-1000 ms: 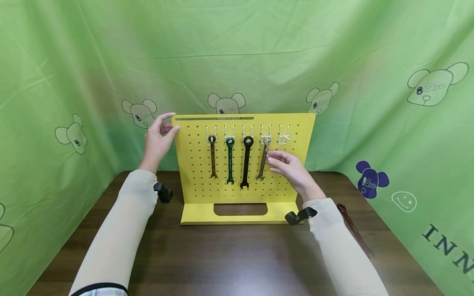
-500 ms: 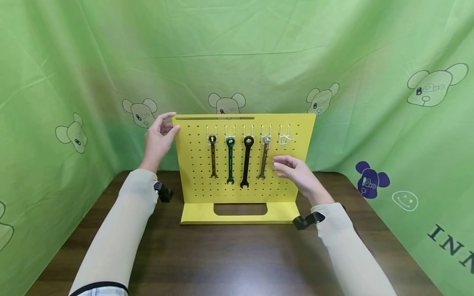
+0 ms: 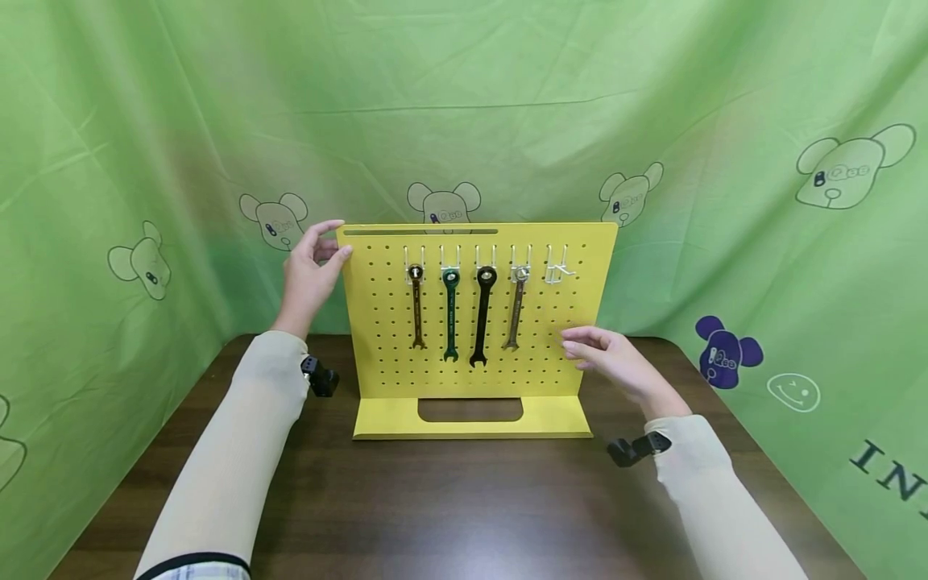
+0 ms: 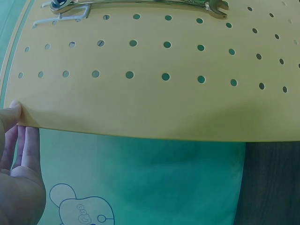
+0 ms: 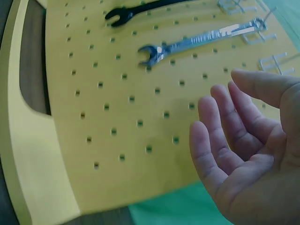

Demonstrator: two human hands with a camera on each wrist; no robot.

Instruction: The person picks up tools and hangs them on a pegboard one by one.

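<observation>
A yellow pegboard (image 3: 602, 242) stands upright on its flat foot. From its white hooks hang a brown wrench (image 3: 416, 314), a green wrench (image 3: 451, 314), a black wrench (image 3: 482, 318) and a silver wrench (image 3: 516, 310), each with its open end down. At the upper left corner, my left hand (image 3: 308, 278) grips the board's edge, thumb in front and fingers behind. My right hand (image 3: 609, 354) is held before the board's lower right side, apart from the silver wrench, its fingers loosely bent around nothing.
One more white hook (image 3: 557, 270) sits right of the silver wrench. The board's foot (image 3: 384, 415) rests on a dark wooden table (image 3: 449, 499). A green curtain (image 3: 464, 145) printed with bear heads surrounds the table. My right sleeve covers the table's right part.
My right hand has drawn back right and down from the silver wrench, which has swung slightly. My right forearm now hides the red wrench lying on the table. My left hand stays put.
</observation>
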